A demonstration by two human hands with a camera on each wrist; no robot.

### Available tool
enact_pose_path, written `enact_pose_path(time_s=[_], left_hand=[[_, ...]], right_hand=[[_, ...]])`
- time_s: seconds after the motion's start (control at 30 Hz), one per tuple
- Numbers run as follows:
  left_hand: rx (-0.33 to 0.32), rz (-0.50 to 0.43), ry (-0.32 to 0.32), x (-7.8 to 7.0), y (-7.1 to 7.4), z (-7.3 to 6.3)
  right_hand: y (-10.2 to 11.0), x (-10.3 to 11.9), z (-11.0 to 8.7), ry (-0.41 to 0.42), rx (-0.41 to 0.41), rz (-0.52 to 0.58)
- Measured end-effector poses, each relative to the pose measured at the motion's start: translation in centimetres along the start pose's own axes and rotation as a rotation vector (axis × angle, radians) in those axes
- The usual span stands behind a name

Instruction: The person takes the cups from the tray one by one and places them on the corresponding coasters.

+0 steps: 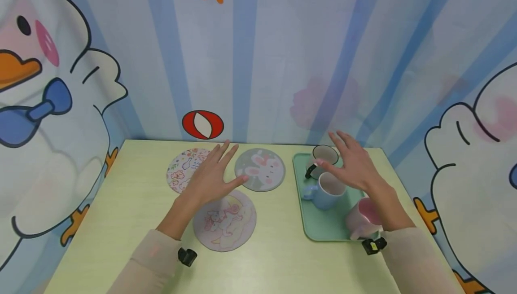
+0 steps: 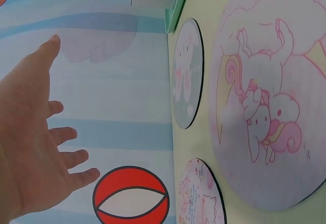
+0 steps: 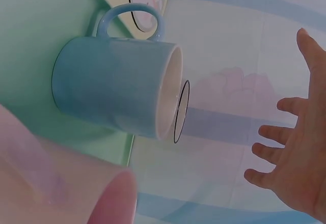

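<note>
My left hand (image 1: 214,177) hovers over the round mats with fingers spread and nothing in it. Below and around it lie a floral mat (image 1: 181,175), a grey bunny mat (image 1: 260,170) and a pink unicorn mat (image 1: 224,222). My right hand (image 1: 355,164), fingers also spread, is held above the green tray (image 1: 319,231). On that tray stand a white mug with a black rim and handle (image 1: 317,168), a light blue mug (image 3: 117,84) and a pink mug (image 1: 363,217). The right forearm partly covers the pink mug in the head view.
A pale yellow table (image 1: 133,222) carries the mats at its middle and the tray at the right. Behind and beside it hangs a blue-striped cloth (image 1: 274,60) printed with cartoon ducks. Small black wrist devices show at both sleeves.
</note>
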State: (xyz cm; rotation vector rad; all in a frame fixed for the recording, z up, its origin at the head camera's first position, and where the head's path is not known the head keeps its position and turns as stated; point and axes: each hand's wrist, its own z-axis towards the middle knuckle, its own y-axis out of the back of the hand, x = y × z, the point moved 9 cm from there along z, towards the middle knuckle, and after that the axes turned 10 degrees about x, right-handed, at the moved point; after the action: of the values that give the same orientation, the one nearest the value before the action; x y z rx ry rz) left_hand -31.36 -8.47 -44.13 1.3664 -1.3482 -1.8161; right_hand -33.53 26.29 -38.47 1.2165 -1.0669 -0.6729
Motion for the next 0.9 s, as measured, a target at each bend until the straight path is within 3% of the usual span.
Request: enact_pose_path(time_s=[0.2, 0.53, 0.9], left_hand=[[0.0, -0.054, -0.013, -0.5, -0.7, 0.4], [0.015, -0.126, -0.052, -2.1, -3.1, 0.9], [0.037, -0.065, -0.058, -4.2, -5.5, 1.9]], right_hand=[[0.2, -0.7, -0.6, 0.001, 0.04, 0.062], [0.3, -2.8, -1.8, -0.003, 0.041, 0.127], [-0.2, -4.9, -2.2, -0.047, 0.072, 0.179]])
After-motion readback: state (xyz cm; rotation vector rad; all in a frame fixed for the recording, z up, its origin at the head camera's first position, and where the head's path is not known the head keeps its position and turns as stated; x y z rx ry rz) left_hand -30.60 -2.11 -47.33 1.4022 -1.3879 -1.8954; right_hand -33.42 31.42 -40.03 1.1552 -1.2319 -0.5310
